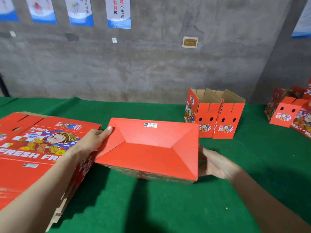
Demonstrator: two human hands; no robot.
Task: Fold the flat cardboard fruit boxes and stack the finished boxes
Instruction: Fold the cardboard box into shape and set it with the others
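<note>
- Box in hand (151, 148): red printed corrugated card, held up over the middle of the worktop with its closed base turned to the camera. Four base flaps are seen folded in, and a barcode label (150, 124) is stuck near the far edge.
- Handling, as judged: light, and stiff across the panels but weak along the creases. It is likely to be dented if squeezed mid-panel, and the glossy print may be slippery. It is best taken by the two short end walls, close to the corners.
- Left hand (91, 142): set at the box's left end. The thumb (109, 128) is laid on the base corner, and the fingers are hidden behind the end wall, so the wall is taken to be pinched between them.
- Right hand (217, 163): placed at the right end wall. The fingers (204, 152) are blurred and partly hidden by the box, so it cannot be told whether they are clamped or apart.
- Flat blanks (33, 148): stacked at the left, just beside the held box, printed face up.
- Finished boxes (213, 115): two are stood side by side, open end up, at the far right. More boxes (289, 113) are grouped at the right edge.
- Worktop (151, 207): covered in green felt-like cloth, judged to give some grip.
- Room: a bare grey concrete wall (151, 68) hung with posters (118, 12).
</note>
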